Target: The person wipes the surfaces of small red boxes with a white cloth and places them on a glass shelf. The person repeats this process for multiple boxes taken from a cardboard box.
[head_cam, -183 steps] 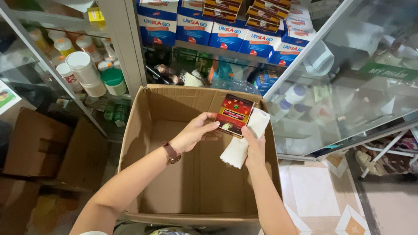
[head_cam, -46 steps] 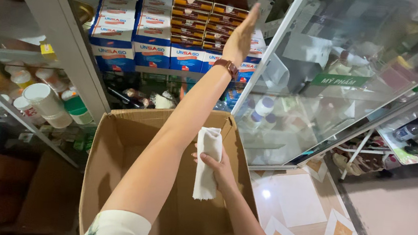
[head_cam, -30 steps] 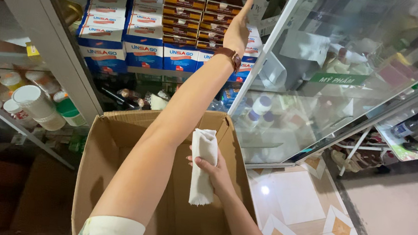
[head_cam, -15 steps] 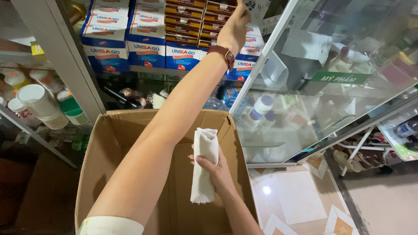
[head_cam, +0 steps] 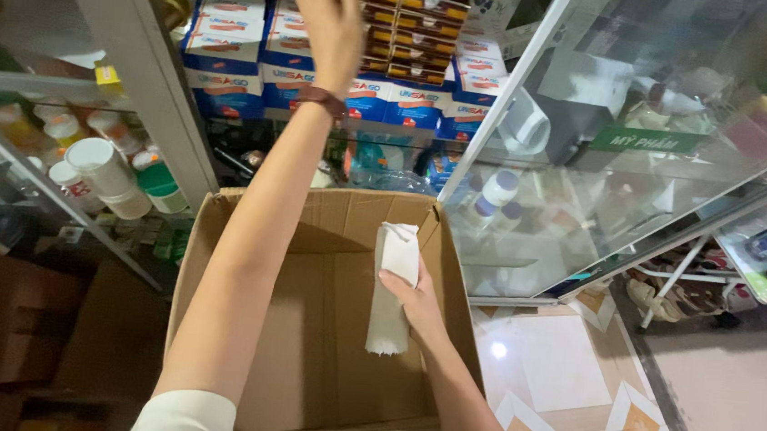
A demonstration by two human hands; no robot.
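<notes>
Left hand (head_cam: 333, 15) raised at shelf boxes (head_cam: 409, 8), fingers spread, holding nothing. Right hand (head_cam: 413, 302) grips white cloth (head_cam: 393, 285) over carton (head_cam: 320, 329). Step: shelving, judged. Next needs another item.

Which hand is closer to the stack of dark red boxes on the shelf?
Left. The left hand is raised right beside the dark red boxes; the right hand is low over the cardboard box, holding a white cloth.

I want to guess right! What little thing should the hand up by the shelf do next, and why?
Probably draw back down toward the cardboard box. The left hand is open and holds nothing in front of the stacked red boxes, while the right hand holds a white cloth.
</notes>
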